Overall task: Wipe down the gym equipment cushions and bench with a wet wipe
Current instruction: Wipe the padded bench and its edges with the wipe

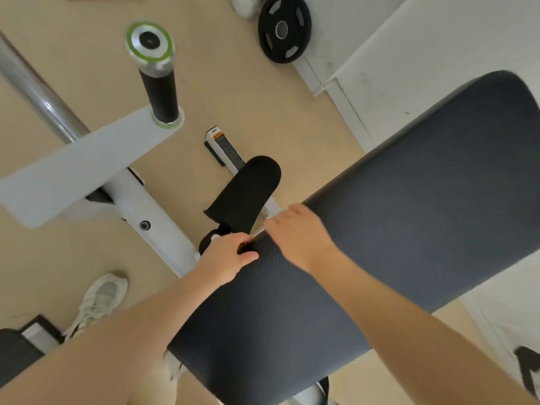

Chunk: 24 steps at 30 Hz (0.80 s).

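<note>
A warning label (222, 145) sits on the white frame bar (230, 154), at about twelve o'clock from the black foam pad (248, 191). It has an orange patch above a block of dark print, too small and blurred to read.

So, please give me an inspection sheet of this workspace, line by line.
Surface: dark textured bench pad, no stains visible.
Job's things: small black cushion beyond the pad's end; wipe not clearly seen.
Clutter: weight plate by the wall; shoe on the floor.
Grippers: left hand grips the pad's end; right hand rests on its edge, fingers hidden.
Cables: nothing seen.
Surroundings: beige floor, white frame, black handle.
</note>
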Each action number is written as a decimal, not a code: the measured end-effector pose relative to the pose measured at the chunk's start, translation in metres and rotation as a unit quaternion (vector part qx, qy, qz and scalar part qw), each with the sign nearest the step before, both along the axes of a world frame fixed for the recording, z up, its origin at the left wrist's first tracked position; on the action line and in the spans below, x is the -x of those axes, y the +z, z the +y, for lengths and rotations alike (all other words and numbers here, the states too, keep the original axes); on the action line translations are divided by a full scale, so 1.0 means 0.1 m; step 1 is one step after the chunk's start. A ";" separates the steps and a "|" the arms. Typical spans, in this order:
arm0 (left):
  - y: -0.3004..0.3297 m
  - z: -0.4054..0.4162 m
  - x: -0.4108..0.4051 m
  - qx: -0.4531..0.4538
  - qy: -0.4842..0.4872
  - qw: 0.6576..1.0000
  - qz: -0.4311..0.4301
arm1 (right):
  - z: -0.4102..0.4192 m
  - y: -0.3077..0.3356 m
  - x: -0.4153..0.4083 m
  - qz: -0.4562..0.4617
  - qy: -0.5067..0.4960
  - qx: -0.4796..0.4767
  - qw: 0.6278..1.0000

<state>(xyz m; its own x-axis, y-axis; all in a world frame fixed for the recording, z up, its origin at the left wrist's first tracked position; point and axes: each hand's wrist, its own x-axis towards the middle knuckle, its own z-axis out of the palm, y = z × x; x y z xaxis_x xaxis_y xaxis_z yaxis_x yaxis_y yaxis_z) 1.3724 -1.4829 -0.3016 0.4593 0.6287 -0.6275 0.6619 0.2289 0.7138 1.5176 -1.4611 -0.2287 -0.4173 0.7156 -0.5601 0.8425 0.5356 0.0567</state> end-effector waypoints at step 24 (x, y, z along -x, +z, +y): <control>0.23 0.48 -0.42 0.028 -0.056 0.998 0.024 | 0.55 0.20 -0.63 -0.007 0.138 0.092 0.986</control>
